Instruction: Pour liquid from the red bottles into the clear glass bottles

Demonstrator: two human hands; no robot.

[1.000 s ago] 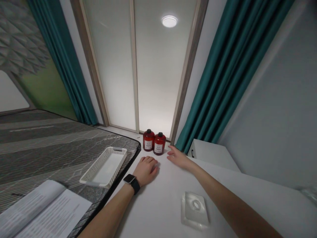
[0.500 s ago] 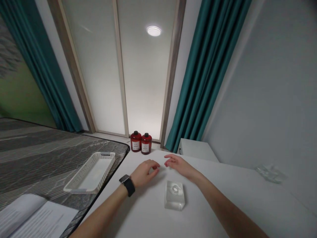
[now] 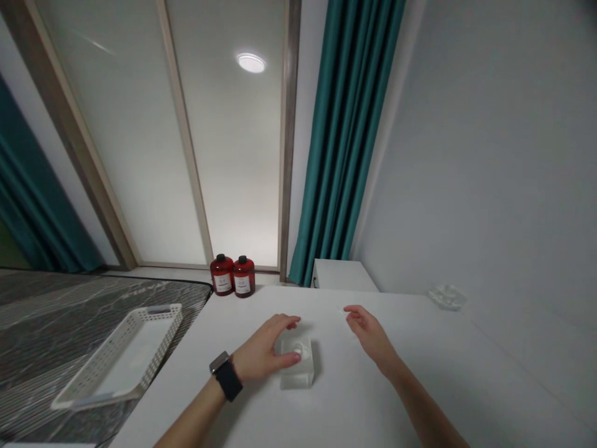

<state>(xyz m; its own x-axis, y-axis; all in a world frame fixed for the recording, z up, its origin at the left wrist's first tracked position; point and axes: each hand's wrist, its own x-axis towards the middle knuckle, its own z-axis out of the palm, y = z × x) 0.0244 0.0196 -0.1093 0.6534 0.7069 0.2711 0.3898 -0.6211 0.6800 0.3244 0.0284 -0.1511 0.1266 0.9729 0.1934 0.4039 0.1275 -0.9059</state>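
A clear, box-shaped object with a round ring on its top (image 3: 302,371) sits on the white table (image 3: 336,404). My left hand (image 3: 263,351), with a black watch on its wrist, hovers over the left part of this clear box. Its thumb and fingers are apart and hold nothing. Farther right, my right hand (image 3: 370,336) is above the table with its fingers drawn together. A faint, see-through bit shows at those fingertips, too small to name.
Two red bottles with black caps (image 3: 232,275) stand at the table's far left corner. A white basket (image 3: 124,354) lies on the dark striped surface to the left. Crumpled clear plastic (image 3: 446,297) rests by the right wall. Behind the table is a white cabinet (image 3: 347,274).
The view has turned to the right. My hands, close together before, are now apart: the left has come over the clear box, the right has moved away to the right.
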